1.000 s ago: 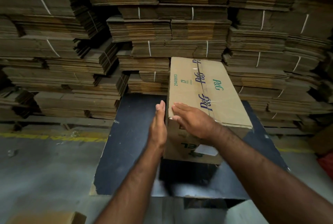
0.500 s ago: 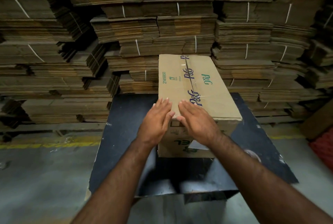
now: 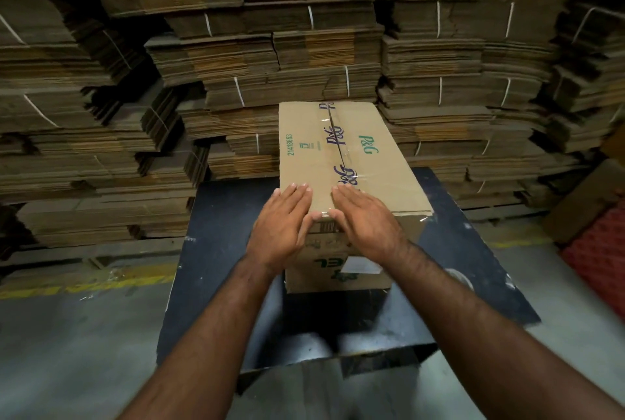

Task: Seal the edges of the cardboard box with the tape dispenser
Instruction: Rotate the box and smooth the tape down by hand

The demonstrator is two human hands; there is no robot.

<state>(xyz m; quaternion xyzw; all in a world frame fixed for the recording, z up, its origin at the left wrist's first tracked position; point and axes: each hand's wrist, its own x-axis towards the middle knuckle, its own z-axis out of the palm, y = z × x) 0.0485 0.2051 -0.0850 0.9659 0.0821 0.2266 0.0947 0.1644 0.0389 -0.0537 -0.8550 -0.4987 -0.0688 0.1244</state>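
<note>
From the head camera we see the cardboard box (image 3: 341, 162) standing on the dark table (image 3: 216, 250). Our left hand (image 3: 282, 225) and right hand (image 3: 367, 222) lie flat, fingers together, on its near top edge beside the clear tape (image 3: 334, 135).

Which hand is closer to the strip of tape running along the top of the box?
Right. The right hand lies over the tape strip at the box's near edge; the left hand rests beside it on the left.

Left hand (image 3: 282, 222) now flat atop box (image 3: 341, 156)
</note>
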